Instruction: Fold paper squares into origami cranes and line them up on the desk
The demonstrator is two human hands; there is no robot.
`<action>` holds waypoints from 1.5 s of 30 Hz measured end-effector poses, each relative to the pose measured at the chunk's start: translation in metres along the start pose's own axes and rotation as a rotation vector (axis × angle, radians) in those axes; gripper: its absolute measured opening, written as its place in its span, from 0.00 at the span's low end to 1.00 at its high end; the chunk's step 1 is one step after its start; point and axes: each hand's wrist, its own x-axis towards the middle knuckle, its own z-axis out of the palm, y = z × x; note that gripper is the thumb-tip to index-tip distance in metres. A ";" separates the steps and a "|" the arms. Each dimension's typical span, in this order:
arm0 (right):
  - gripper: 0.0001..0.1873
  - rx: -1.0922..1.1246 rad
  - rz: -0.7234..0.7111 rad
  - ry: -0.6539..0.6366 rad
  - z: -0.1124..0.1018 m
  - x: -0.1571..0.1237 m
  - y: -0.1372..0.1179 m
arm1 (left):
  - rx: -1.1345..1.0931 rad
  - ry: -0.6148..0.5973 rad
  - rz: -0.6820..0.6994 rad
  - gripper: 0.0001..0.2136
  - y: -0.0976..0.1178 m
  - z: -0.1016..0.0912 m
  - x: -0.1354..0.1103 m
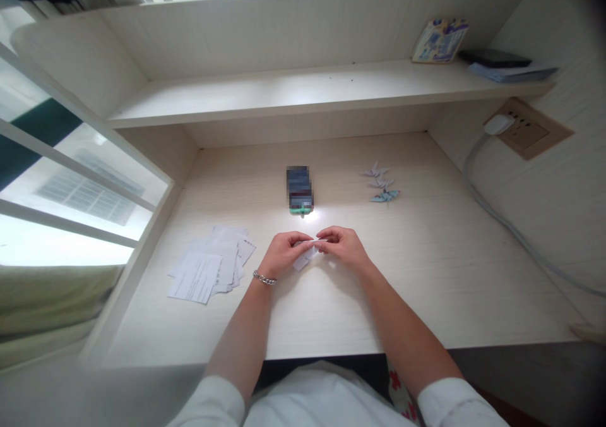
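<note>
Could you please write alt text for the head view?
The left hand and right hand pinch a small folded white paper over a pale wood-grain desk. Loose white printed sheets lie to the left; ahead are a dark rectangular phone and three small folded-paper birds.

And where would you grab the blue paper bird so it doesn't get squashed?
I'd gently pinch the folded middle of the blue paper bird, with the right hand from the near side. Its thin tips point sideways and look easy to bend, and the white paper birds lie just behind it.
</note>
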 end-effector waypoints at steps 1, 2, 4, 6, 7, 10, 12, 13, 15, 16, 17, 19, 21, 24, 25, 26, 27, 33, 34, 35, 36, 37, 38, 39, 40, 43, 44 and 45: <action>0.19 0.012 -0.001 0.003 0.000 0.000 0.000 | 0.009 0.012 -0.003 0.15 0.000 0.001 0.000; 0.19 0.021 0.001 0.006 0.000 0.000 0.000 | 0.011 0.026 -0.008 0.16 0.000 0.001 0.000; 0.19 0.035 0.006 0.015 0.001 0.001 0.001 | 0.002 0.038 -0.016 0.16 -0.001 0.002 0.001; 0.18 0.040 0.006 0.020 0.001 0.001 0.001 | -0.013 0.034 -0.016 0.16 -0.002 0.002 0.001; 0.18 0.039 0.005 0.024 0.002 0.001 0.001 | -0.018 0.030 -0.016 0.16 -0.003 0.002 0.001; 0.18 0.031 0.011 0.035 0.002 0.000 -0.001 | -0.026 0.029 -0.017 0.16 -0.003 0.002 0.001; 0.18 0.028 0.016 0.040 0.002 0.000 -0.001 | -0.024 0.037 -0.021 0.16 -0.003 0.003 0.001; 0.18 0.029 0.016 0.039 0.002 -0.001 -0.002 | -0.021 0.043 -0.022 0.16 -0.003 0.003 0.001; 0.18 0.036 0.013 0.032 0.002 -0.001 -0.002 | -0.011 0.052 -0.022 0.16 -0.002 0.004 0.000; 0.18 0.041 0.013 0.026 0.001 0.000 -0.001 | -0.007 0.051 -0.021 0.16 -0.002 0.004 0.000; 0.17 0.045 0.014 0.022 0.001 0.000 -0.001 | -0.004 0.049 -0.020 0.16 -0.002 0.003 0.000; 0.17 0.049 0.021 0.014 0.001 0.000 0.000 | -0.002 0.045 -0.017 0.16 -0.002 0.003 0.000; 0.17 0.054 0.028 0.010 0.001 0.001 0.001 | 0.001 0.042 -0.014 0.16 -0.001 0.003 0.000; 0.17 0.073 0.032 0.014 0.001 0.001 0.001 | 0.013 0.046 -0.009 0.16 0.000 0.002 0.000; 0.17 0.080 0.032 0.017 0.001 0.001 0.001 | 0.018 0.049 -0.007 0.15 0.000 0.002 0.000; 0.17 0.086 0.031 0.019 0.001 0.001 0.001 | 0.022 0.052 -0.006 0.15 0.001 0.002 0.000; 0.17 0.089 0.030 0.018 0.001 0.001 0.000 | 0.028 0.056 -0.005 0.15 0.001 0.002 0.000; 0.17 0.084 0.021 0.019 0.002 0.001 0.001 | 0.071 0.066 -0.003 0.14 0.000 0.002 0.000; 0.17 0.082 0.020 0.017 0.002 0.001 0.001 | 0.072 0.063 -0.004 0.14 0.000 0.001 0.000; 0.17 0.083 0.018 0.012 0.001 0.002 0.002 | 0.073 0.062 -0.006 0.14 0.000 0.001 0.000; 0.16 0.086 0.016 0.004 0.000 0.002 0.003 | 0.072 0.061 -0.008 0.14 0.000 0.001 0.000; 0.16 0.091 0.015 -0.011 -0.001 0.003 0.004 | 0.070 0.063 -0.010 0.14 0.000 0.001 0.000; 0.16 0.101 0.017 -0.033 -0.002 0.003 0.005 | 0.069 0.065 -0.010 0.14 0.000 0.001 0.000; 0.16 0.114 0.022 -0.061 -0.004 0.003 0.005 | 0.067 0.067 -0.010 0.13 0.000 0.001 0.000; 0.17 0.129 0.031 -0.091 -0.006 0.003 0.006 | 0.065 0.069 -0.009 0.13 0.000 0.001 0.000; 0.20 0.191 0.055 -0.157 -0.014 0.002 0.006 | 0.061 0.068 -0.010 0.13 -0.001 0.001 0.001; 0.21 0.214 0.060 -0.161 -0.016 0.002 0.006 | 0.061 0.068 -0.011 0.13 -0.002 0.001 0.001; 0.22 0.235 0.062 -0.156 -0.018 0.002 0.006 | 0.062 0.071 -0.013 0.13 -0.002 0.000 0.001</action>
